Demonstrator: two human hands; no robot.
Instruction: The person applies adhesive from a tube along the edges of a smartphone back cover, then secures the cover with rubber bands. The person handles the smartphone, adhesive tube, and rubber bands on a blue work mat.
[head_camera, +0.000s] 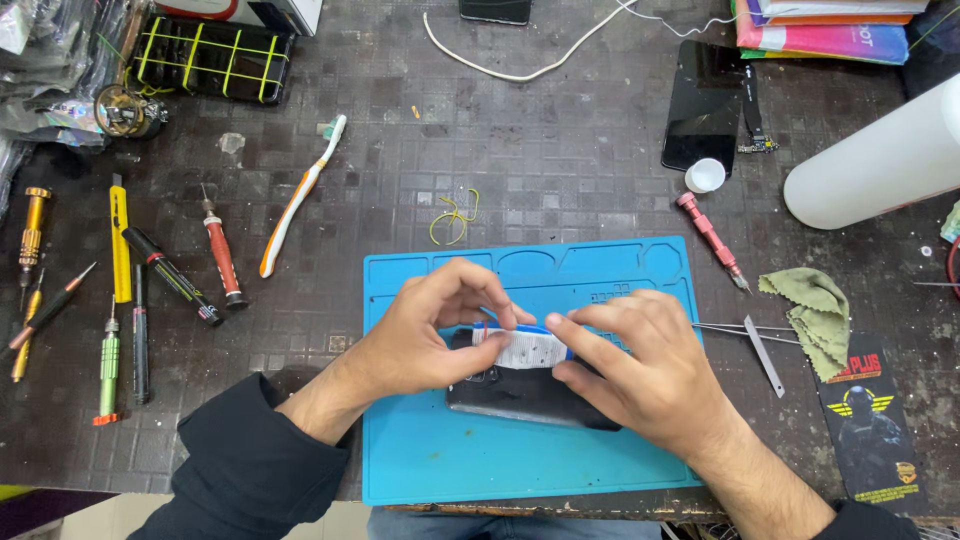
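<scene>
Phone (520, 398) on blue mat (450, 460): white strip (525, 348) being pinched by both hands (425, 335) (640, 365); tearing or creasing risked if pulled unevenly.

Black detached phone screen (703, 105) top right; colourful flat packages (822, 38) beyond; black-yellow card (870, 430) lower right.

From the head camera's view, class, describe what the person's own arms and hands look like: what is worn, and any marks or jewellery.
Both hands, left and right, are bare: no gloves, rings or watch show. Each arm wears a dark, navy-looking long sleeve, left and right, pushed back so the wrists and part of the forearms are uncovered. No markings show.
</scene>
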